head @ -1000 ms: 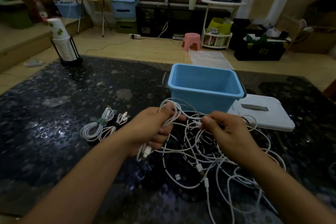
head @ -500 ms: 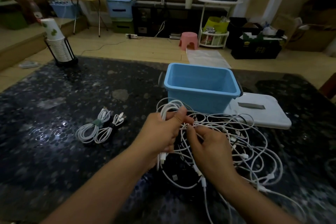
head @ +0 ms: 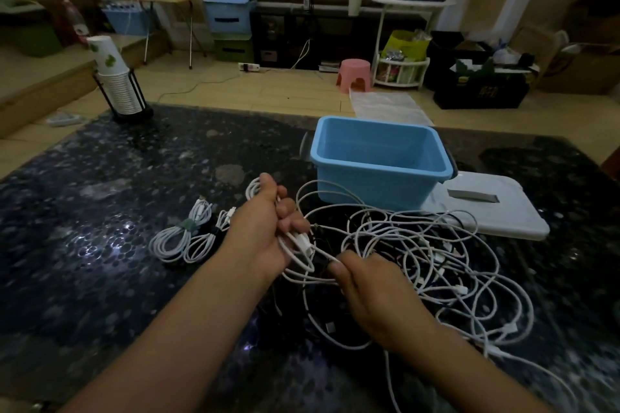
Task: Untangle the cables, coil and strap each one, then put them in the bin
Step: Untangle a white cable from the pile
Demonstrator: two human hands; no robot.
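Dim room clutter sits beyond a dark speckled tabletop [head: 100,211] where I am working. On it, just in front of the blue bin [head: 380,161], lies the tangle of white cables [head: 419,255], thin cords looped over one another with small plugs showing here and there; it has no single long axis and sprawls mostly rightward and toward me. My left hand [head: 268,228] has its fingers curled round a gathered bunch of loops with a white plug end at its palm, the loops sticking up past the thumb. My right hand [head: 375,295], just beside and nearer me, pinches a cord at the tangle's left edge between thumb and fingertips. Two coiled, strapped cables [head: 183,238] lie left of my left hand. A white lid [head: 496,208] rests right of the bin, touching the tangle's far side.
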